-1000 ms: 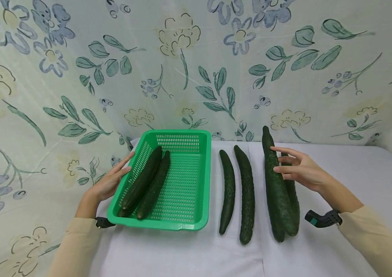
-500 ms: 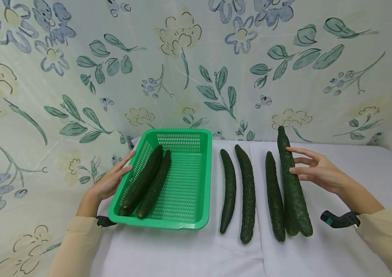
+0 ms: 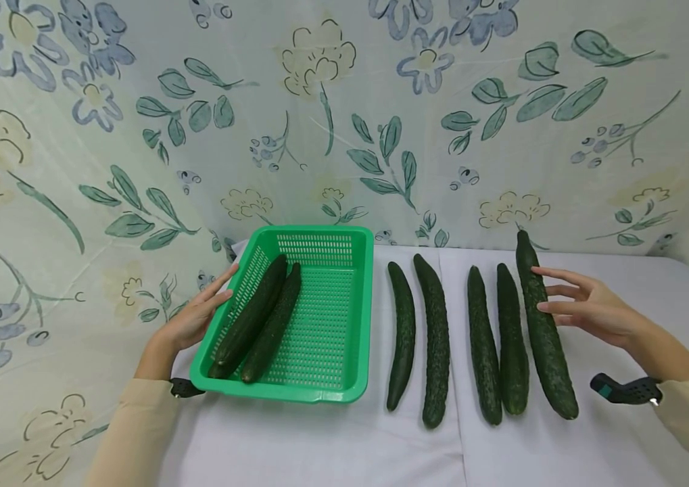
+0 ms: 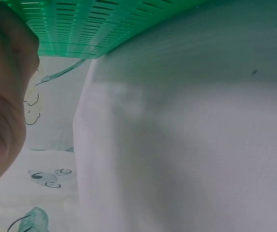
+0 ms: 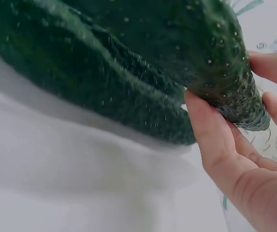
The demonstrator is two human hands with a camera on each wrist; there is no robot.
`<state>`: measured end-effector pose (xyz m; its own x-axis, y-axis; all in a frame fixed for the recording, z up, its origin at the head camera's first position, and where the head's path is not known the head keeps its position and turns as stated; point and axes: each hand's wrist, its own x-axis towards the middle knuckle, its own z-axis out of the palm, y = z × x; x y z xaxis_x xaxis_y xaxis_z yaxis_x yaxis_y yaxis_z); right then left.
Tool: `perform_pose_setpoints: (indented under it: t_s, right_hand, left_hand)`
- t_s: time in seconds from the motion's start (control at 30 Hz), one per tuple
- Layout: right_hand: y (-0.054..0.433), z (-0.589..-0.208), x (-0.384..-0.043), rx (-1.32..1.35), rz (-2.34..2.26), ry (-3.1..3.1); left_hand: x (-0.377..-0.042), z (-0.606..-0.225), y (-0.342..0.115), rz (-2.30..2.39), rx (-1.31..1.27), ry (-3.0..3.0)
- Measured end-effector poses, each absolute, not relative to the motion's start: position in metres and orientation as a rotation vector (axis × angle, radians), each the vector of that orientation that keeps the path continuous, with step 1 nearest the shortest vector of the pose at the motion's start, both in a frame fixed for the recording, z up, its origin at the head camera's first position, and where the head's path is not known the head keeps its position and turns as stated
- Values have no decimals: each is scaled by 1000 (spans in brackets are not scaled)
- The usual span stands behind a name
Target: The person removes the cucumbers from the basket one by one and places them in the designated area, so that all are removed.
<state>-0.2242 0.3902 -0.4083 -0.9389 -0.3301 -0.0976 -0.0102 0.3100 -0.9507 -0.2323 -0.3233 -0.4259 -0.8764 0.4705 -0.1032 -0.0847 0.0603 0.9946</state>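
My right hand (image 3: pixel 594 311) pinches a dark green cucumber (image 3: pixel 548 338) between thumb and fingertips near its far, narrower end. In the right wrist view, the thumb (image 5: pixel 211 125) presses one side of this cucumber (image 5: pixel 191 53) and fingers lie on the other. Just left of it lies another cucumber (image 3: pixel 512 345), with one more cucumber (image 3: pixel 484 348) beside that. My left hand (image 3: pixel 195 314) rests against the left rim of a green plastic basket (image 3: pixel 359 318), fingers fairly straight. Inside the basket, cucumbers (image 3: pixel 274 321) lie slanted along its left side; their lower ends overlap.
Between the basket and the right-hand group, two cucumbers lie roughly parallel, a shorter cucumber (image 3: pixel 401 338) and a longer bumpy cucumber (image 3: pixel 435 345). A white cloth (image 3: pixel 332 446) covers the table. Floral fabric (image 3: pixel 320 135) hangs close behind and on the left.
My right hand has moved right with its cucumber, from above the other two to their right side. Those two now show fully. The left hand and basket stay put.
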Motion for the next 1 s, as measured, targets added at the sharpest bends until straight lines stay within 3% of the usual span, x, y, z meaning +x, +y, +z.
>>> perform_pose_setpoints:
  t_s: [1.0]
  right_hand:
    - [432,-438,-219,-206,-1501,2398]
  left_hand:
    - [-232,-427,-324,1869,371,1966]
